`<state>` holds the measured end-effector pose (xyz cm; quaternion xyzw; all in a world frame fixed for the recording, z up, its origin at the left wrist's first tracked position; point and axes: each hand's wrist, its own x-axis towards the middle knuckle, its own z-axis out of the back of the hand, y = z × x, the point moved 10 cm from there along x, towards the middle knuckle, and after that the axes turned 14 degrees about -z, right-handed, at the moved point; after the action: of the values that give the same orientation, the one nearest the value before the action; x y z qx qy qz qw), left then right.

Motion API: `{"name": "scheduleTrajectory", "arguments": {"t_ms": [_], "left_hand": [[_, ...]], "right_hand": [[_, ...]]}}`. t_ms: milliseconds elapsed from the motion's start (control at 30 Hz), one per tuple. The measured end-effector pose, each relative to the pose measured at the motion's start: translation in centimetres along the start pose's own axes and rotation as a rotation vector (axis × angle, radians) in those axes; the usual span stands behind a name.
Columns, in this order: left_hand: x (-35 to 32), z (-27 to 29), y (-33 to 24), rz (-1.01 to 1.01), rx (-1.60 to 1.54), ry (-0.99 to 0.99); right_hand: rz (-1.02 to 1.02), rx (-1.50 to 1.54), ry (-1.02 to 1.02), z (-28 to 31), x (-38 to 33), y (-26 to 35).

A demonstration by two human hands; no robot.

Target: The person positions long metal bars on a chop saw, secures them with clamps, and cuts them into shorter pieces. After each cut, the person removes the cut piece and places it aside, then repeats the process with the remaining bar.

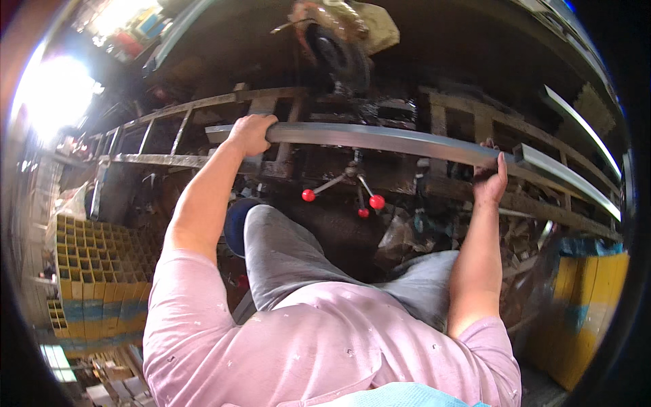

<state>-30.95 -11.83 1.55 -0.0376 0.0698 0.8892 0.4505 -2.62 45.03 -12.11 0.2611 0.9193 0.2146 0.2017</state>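
Hands at either end: the long grey rectangular metal tube runs left to right across the rusty steel-frame surface, left hand and right hand both with fingers wrapped around it, below the chop saw.

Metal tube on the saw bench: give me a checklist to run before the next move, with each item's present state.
1. Left hand gripping the long metal tube: ok, fingers curl over its top near the left end.
2. Right hand on the tube: ok, closed on it near the right end.
3. Tube resting level on the wooden bench frame: cannot tell, fisheye bends it.
4. Hands away from the cut-off saw blade: ok, blade sits raised behind the tube, between both hands.
5. Red-knobbed handle free of the knees: ok, apart.
6. Second tube at right touching the first: cannot tell.
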Motion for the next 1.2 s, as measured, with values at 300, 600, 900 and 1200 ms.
{"name": "scheduleTrajectory", "arguments": {"t_ms": [300, 600, 900, 1200], "left_hand": [[-1.5, -1.8, 8.5, 0.24, 0.038, -0.068], [3.3, -2.4, 4.5, 0.195, 0.184, -0.345], [7.9, -3.8, 8.4, 0.278, 0.095, 0.022], [9.5, -4.8, 10.6, 0.166, 0.13, 0.084]], "right_hand": [[-0.232, -0.148, -0.073, -2.6, 1.0, -10.5], [-0.229, -0.426, -0.155, -8.1, 0.4, -13.2], [-0.298, -0.703, -0.045, -9.1, 2.3, -13.9], [-0.135, -0.88, -0.025, -9.8, 3.5, -10.7]]}}
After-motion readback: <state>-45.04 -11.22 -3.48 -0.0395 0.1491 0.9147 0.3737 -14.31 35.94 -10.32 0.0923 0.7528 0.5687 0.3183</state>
